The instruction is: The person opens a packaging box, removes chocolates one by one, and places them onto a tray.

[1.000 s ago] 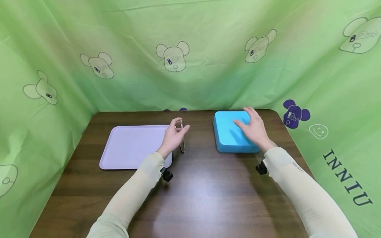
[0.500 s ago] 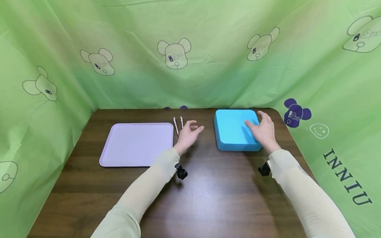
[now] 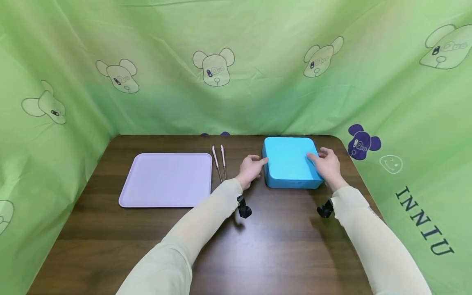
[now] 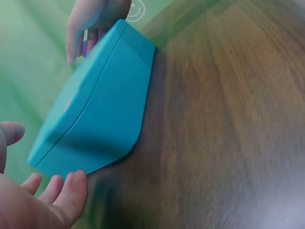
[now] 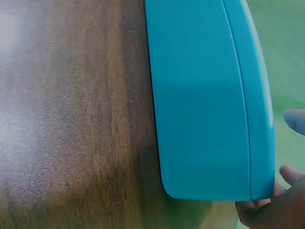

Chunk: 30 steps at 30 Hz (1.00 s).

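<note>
A blue lidded box [image 3: 289, 159] lies flat at the back right of the table, a seam running round its side. My left hand [image 3: 251, 169] is at its left side, fingers spread and low, thumb by the top edge. In the left wrist view those fingers [image 4: 74, 193] reach the box's lower edge; contact is hard to tell. My right hand [image 3: 328, 167] is at the opposite side, thumb over the lid's edge and fingers down beside the wall. The right wrist view shows a gap between the thumb [image 5: 295, 121] and the lid.
A shallow lilac tray [image 3: 166, 180] lies on the left of the brown wooden table [image 3: 265, 246]. Between tray and left hand are pink-tipped metal tongs [image 3: 223, 157], partly behind the left arm. A green patterned curtain [image 3: 258, 102] surrounds the back and sides.
My left hand has moved right, from over the tongs to the box's left side, uncovering the tongs. The right hand has shifted from above the lid to the box's right edge.
</note>
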Available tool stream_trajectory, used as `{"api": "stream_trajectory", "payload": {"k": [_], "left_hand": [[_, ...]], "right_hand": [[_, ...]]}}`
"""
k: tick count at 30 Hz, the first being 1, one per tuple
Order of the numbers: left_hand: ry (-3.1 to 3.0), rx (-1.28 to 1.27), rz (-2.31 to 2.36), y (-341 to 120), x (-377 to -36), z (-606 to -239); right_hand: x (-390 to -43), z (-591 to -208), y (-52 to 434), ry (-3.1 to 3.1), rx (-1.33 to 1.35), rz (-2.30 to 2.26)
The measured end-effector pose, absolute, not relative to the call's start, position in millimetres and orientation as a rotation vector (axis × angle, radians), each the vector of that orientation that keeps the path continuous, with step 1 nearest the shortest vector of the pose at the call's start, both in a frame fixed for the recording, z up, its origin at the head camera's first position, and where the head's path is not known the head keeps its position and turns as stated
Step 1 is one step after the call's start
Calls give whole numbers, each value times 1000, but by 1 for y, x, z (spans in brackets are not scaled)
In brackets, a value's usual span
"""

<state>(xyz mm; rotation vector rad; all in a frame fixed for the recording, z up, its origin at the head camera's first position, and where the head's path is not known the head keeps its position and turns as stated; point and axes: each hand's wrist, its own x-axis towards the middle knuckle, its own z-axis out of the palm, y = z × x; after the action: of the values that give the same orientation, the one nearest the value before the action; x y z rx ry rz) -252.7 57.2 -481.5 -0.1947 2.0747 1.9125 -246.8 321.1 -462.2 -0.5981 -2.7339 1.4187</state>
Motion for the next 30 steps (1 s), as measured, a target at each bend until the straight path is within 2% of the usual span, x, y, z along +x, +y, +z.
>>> {"api": "stream_trajectory", "payload": {"k": [12,30], "left_hand": [[1958,-215,2000,66,-250,-494],[1962,-205,2005,65,-253,-487]], "right_hand": [[-253,-470,329,-2675,-667,1646],[-264,-454,339,-2878,-663,1601]]}}
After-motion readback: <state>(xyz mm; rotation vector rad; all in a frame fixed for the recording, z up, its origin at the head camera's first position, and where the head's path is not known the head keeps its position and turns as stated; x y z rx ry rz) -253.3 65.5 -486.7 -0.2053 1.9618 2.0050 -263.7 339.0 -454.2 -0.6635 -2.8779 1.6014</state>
